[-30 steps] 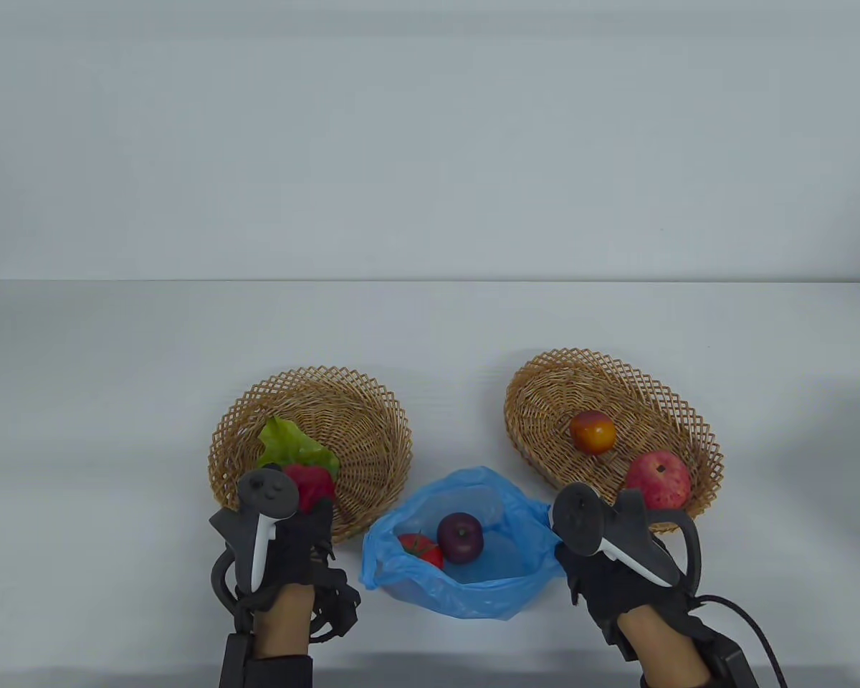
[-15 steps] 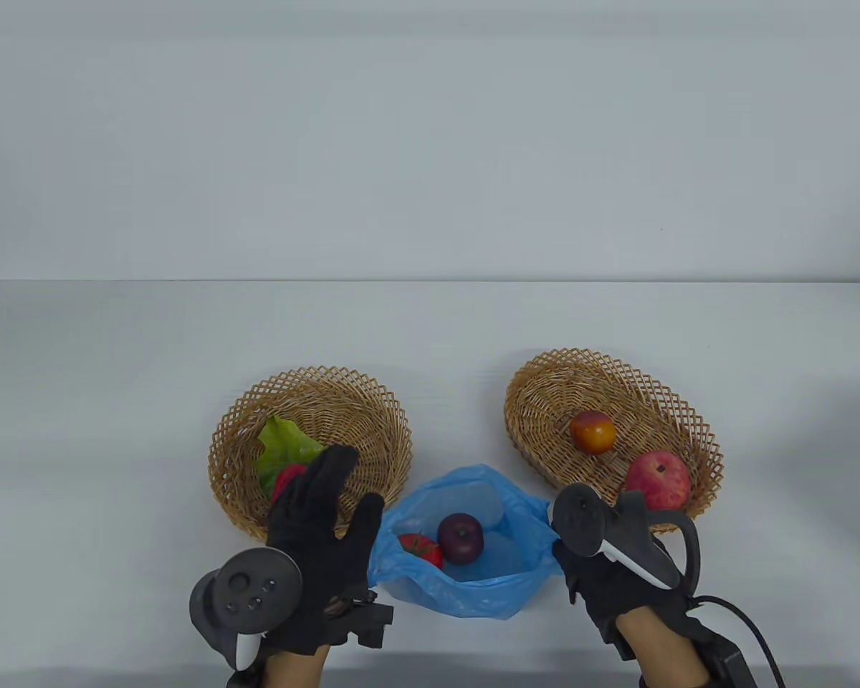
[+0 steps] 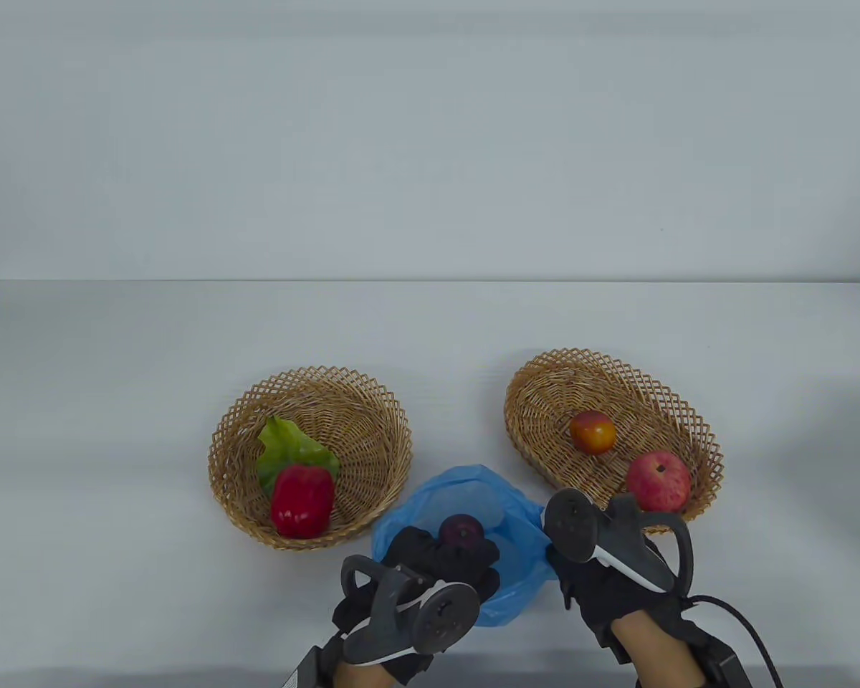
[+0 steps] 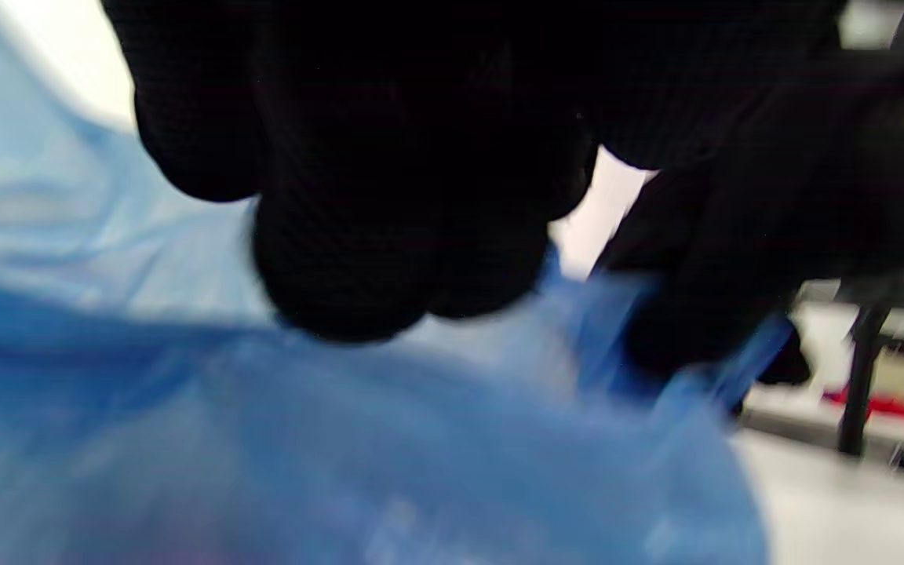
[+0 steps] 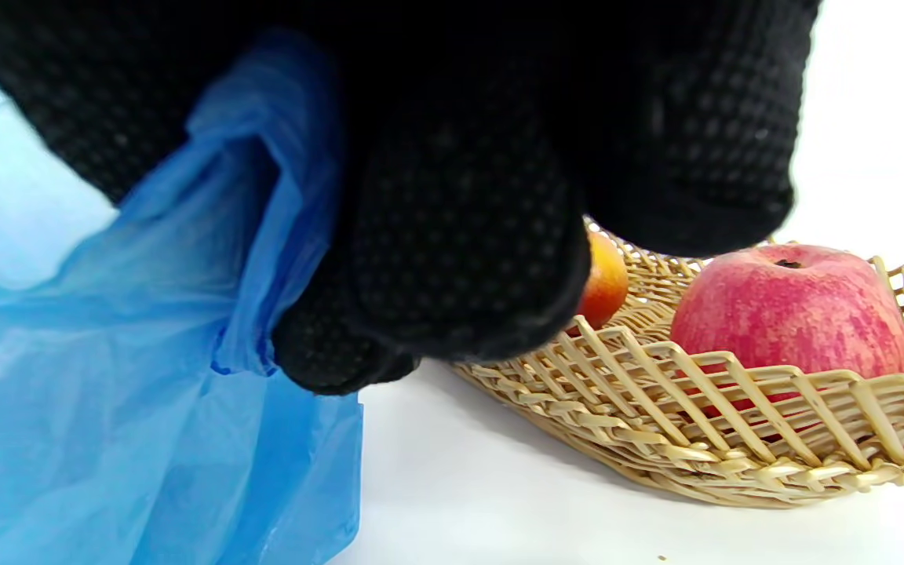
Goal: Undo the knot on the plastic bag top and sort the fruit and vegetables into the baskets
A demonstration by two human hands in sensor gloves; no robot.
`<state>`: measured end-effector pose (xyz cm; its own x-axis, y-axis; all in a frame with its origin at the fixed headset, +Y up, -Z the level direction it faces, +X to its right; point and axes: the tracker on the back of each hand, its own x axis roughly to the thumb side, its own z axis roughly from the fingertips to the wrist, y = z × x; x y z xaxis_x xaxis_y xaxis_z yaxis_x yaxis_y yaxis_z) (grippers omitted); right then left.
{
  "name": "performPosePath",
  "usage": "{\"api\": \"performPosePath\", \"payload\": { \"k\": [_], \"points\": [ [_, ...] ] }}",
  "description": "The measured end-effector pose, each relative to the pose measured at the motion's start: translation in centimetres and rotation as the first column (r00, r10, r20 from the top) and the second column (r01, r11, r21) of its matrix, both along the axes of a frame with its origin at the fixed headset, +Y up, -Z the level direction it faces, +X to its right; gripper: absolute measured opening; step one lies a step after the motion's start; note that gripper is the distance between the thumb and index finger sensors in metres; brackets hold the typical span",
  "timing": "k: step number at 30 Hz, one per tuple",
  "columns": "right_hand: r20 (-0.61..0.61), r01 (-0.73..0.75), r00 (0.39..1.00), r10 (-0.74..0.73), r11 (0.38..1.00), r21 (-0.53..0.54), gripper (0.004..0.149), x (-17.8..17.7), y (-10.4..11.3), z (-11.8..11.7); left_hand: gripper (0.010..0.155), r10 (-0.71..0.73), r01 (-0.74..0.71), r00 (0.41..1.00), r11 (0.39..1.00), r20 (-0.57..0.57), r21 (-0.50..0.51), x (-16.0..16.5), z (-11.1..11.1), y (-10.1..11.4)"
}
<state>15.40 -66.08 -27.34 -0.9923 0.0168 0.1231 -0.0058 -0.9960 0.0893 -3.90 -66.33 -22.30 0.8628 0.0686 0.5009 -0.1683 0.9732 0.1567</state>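
The blue plastic bag [image 3: 519, 573] lies open near the table's front edge, between two wicker baskets. My left hand [image 3: 448, 562] reaches down into the bag over the spot where the tomato lay; the tomato is hidden beneath it. A dark purple fruit [image 3: 462, 529] shows just beyond the left fingers. In the blurred left wrist view the fingers [image 4: 389, 259] hang bunched above the bag [image 4: 342, 439], and what they hold is hidden. My right hand [image 5: 460, 275] pinches the bag's right rim [image 5: 264, 196].
The left basket [image 3: 308, 376] holds a lettuce leaf [image 3: 287, 444] and a red pepper [image 3: 301, 500]. The right basket [image 3: 588, 356] holds an orange-red fruit [image 3: 593, 432] and a red apple [image 3: 658, 481], close beside my right hand [image 3: 570, 566].
My left hand left the red pepper in the left basket, swung right and dipped into the bag, covering the tomato. The right hand kept its hold on the bag rim.
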Motion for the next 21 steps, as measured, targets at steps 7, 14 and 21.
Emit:
{"api": "performPosePath", "payload": {
  "k": [7, 14, 21],
  "points": [
    [-0.028, -0.021, 0.999, 0.020, 1.000, -0.004, 0.041, -0.6, -0.1, 0.2, 0.052, -0.165, 0.163, 0.986, 0.975, -0.005, -0.153, 1.6, -1.6, -2.7],
    [-0.030, -0.033, 0.999, 0.032, 0.999, -0.030, 0.041, -0.7, -0.5, 0.1, 0.053, -0.220, 0.204, 0.974, 0.951, -0.045, -0.232, 1.3, -2.7, -3.9],
    [-0.036, -0.046, 0.998, 0.045, 0.998, -0.050, 0.041, -0.8, -0.8, 0.0, 0.092, -0.306, 0.292, 0.951, 0.935, -0.038, -0.202, 1.7, -2.4, -4.4]
  ]
}}
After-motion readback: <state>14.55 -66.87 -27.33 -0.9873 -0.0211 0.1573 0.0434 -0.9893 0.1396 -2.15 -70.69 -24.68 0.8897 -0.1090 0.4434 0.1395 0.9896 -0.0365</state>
